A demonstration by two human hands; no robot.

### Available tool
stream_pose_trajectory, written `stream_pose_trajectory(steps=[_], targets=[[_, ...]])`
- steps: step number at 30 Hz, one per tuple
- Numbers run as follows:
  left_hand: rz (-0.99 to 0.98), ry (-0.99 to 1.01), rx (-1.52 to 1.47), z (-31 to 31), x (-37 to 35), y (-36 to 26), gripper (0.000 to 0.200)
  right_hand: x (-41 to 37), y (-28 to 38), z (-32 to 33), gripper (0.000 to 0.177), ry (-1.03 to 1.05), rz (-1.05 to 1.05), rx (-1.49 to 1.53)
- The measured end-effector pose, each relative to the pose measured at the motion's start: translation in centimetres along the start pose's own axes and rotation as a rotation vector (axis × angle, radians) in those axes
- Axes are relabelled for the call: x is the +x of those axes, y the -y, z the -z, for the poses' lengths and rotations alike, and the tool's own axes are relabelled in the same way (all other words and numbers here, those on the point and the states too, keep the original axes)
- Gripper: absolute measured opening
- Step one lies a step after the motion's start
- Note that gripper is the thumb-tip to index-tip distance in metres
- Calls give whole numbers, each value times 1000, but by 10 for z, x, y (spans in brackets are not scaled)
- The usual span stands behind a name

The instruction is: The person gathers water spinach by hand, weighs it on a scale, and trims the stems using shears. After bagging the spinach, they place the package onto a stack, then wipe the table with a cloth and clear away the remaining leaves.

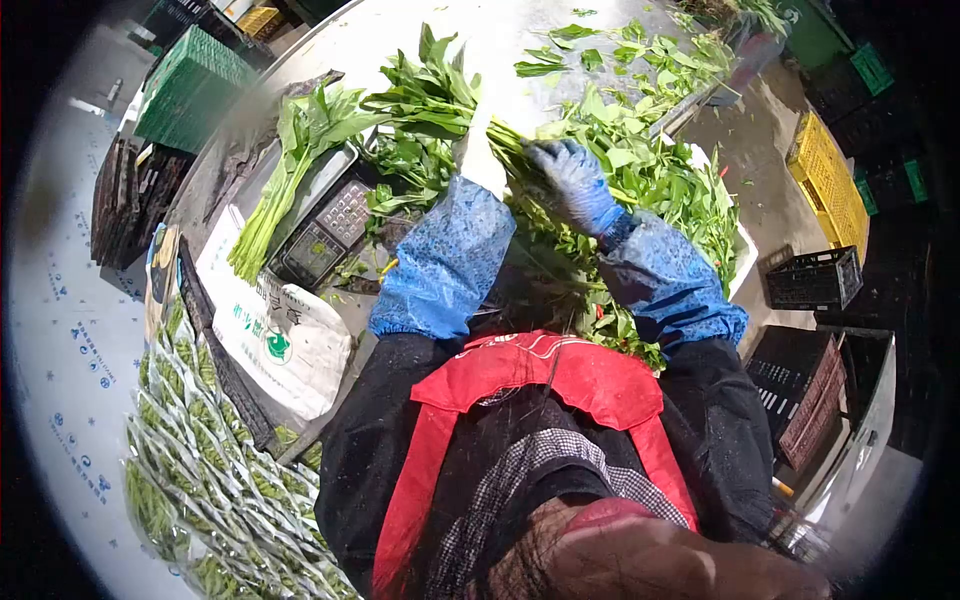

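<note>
A bunch of leafy greens [425, 95] lies crosswise in front of me, leaves to the left and stems to the right. My left hand [483, 150], in a glove washed out by glare, closes around the middle of its stems. My right hand [578, 182], in a white and blue glove, is wrapped around the stem end. Beneath and beyond it spreads a heap of loose greens [690, 200] in a white tub [743, 262]. Another bunch of long-stemmed greens [285, 190] rests to the left, by a dark crate [325, 225].
Packed bags of greens [215, 480] are stacked at lower left, below a white printed sack [285, 345]. Green crates [190, 90] stand at upper left. On the right are a yellow crate [828, 185] and a small black crate [815, 278]. Loose leaves [555, 62] lie on the table.
</note>
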State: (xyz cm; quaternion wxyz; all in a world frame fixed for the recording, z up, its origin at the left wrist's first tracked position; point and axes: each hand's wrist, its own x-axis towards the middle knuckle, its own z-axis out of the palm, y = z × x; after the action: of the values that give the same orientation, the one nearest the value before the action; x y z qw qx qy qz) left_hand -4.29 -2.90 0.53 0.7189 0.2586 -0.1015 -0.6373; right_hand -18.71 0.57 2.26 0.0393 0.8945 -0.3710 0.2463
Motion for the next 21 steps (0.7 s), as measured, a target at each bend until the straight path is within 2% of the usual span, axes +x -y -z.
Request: stream_pose_trajectory(steps=[2,3,4,5,6,8,9,10,11,12,13,14,16,17,20,21], targets=[[-27,-51,37,8,6,6,28,5,-9,-12,33,85,16,-106],[-43,-62,28,11,10,9,29,4,-17,-13,26,25,-32,45],[0,5,-53,6,11,3,28,10,-19,-9,28,-104,24,219],[-59,16,84,9,11,-1,32,12,-20,-6,30,-231,74,395],[-118,27,217,10,10,-8,37,10,-19,-1,30,-240,74,572],[-79,9,141,1,7,-24,33,-3,-22,-5,29,-235,157,508],[-42,-6,65,-6,6,-34,31,-20,-36,-24,28,-7,101,623],[-63,-15,45,-11,2,-45,30,-34,-50,-36,26,184,38,532],[-77,30,23,13,21,-49,30,-46,-63,-40,24,374,-26,437],[-93,77,0,34,42,-50,30,-59,-71,-34,23,263,16,259],[-156,-46,16,19,29,-54,33,-64,-82,-32,25,436,-80,183],[-163,-46,19,13,23,-62,33,-66,-90,-30,27,607,-175,106],[-224,-3,-15,9,16,-71,40,-67,-98,-23,35,785,-252,-113],[-212,-63,31,8,15,-75,43,-69,-94,-13,31,661,-182,-224],[-267,-79,42,0,10,-74,42,-49,-66,-7,24,133,-283,168],[-269,-76,43,0,14,-72,42,-42,-62,-10,23,55,-246,138]])
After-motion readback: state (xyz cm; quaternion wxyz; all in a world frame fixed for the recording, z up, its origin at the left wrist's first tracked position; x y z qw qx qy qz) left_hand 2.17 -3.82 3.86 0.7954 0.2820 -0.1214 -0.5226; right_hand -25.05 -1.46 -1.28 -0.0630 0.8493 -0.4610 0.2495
